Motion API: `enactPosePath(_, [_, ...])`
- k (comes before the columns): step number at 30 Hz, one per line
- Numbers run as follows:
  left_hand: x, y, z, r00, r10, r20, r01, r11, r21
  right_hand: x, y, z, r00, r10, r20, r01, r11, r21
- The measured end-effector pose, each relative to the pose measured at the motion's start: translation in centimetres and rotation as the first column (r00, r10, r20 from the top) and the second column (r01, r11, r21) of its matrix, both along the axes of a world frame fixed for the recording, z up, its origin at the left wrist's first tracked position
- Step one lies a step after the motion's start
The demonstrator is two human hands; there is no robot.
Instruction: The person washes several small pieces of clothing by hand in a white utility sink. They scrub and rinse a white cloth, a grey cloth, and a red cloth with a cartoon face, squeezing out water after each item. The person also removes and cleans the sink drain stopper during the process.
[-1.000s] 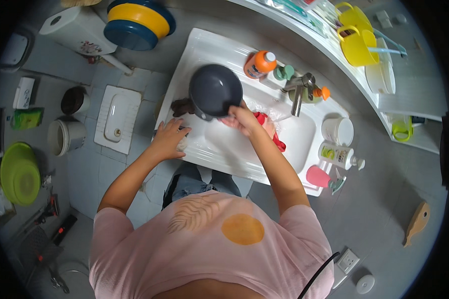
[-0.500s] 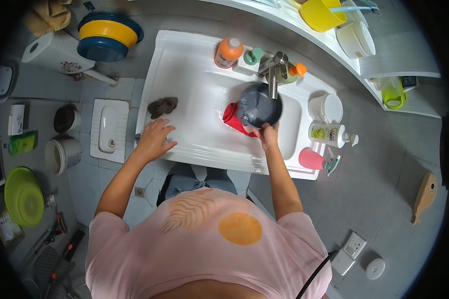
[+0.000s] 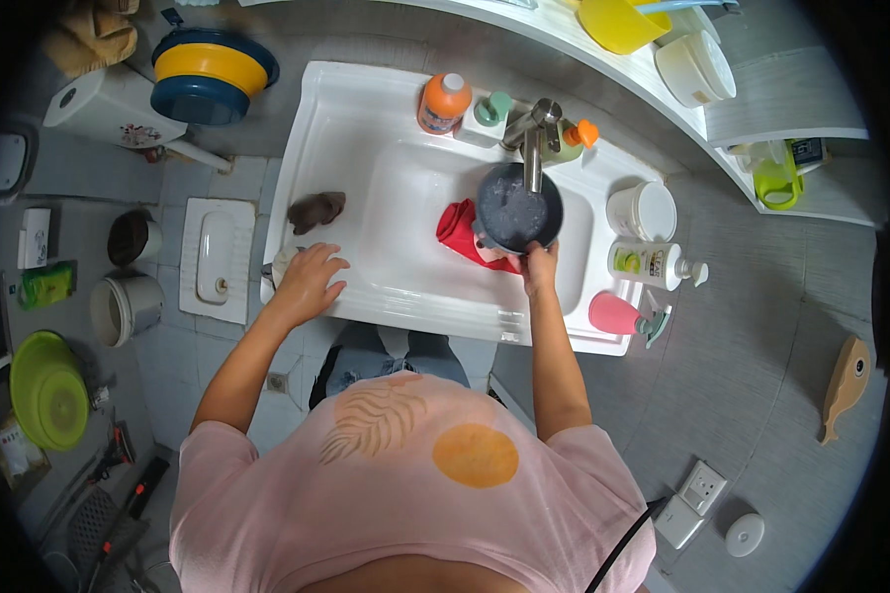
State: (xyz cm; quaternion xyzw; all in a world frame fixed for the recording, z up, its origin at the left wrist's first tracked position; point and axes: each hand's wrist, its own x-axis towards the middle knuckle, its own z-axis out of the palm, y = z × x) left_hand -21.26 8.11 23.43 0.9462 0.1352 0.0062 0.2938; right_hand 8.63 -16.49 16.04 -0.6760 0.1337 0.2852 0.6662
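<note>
From where I stand, dark lettering shows on the white bottle [image 3: 645, 264], and smaller print, too tiny to read, on the orange bottle [image 3: 444, 105]

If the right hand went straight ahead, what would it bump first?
With the dark pot in the right hand, probably the metal faucet; depth is unclear, so it might pass underneath.

The faucet [image 3: 532, 166] hides part of the dark vessel [image 3: 552, 215].
</note>
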Motion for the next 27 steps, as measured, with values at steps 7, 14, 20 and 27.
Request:
enactPosePath(7, [-0.6, 0.2, -0.4, 0.999, 0.031, 0.008, -0.031, 0.999, -0.011, 1.6, -0.6, 5.1, 0.741, 0.671, 0.002, -0.43, 0.476, -0.767])
enactPosePath(14, [-1.0, -0.3, -0.9, 0.999, 0.038, 0.035, -0.036, 0.999, -0.04, 5.1, 5.9, 6.1, 0.391, 0.72, -0.574, -0.665, -0.211, -0.717])
enactPosePath(20, [-1.4, -0.3, -0.8, 0.997, 0.052, 0.065, -0.051, 0.998, -0.025, 6.0, 8.7, 8.2, 0.287, 0.748, -0.598, -0.612, -0.337, -0.716])
enactPosePath(27, [-1.3, -0.3, -0.8, 0.994, 0.06, 0.095, -0.056, 0.997, -0.046, 5.4, 6.6, 8.3, 0.09, 0.697, -0.711, -0.272, -0.67, -0.691])
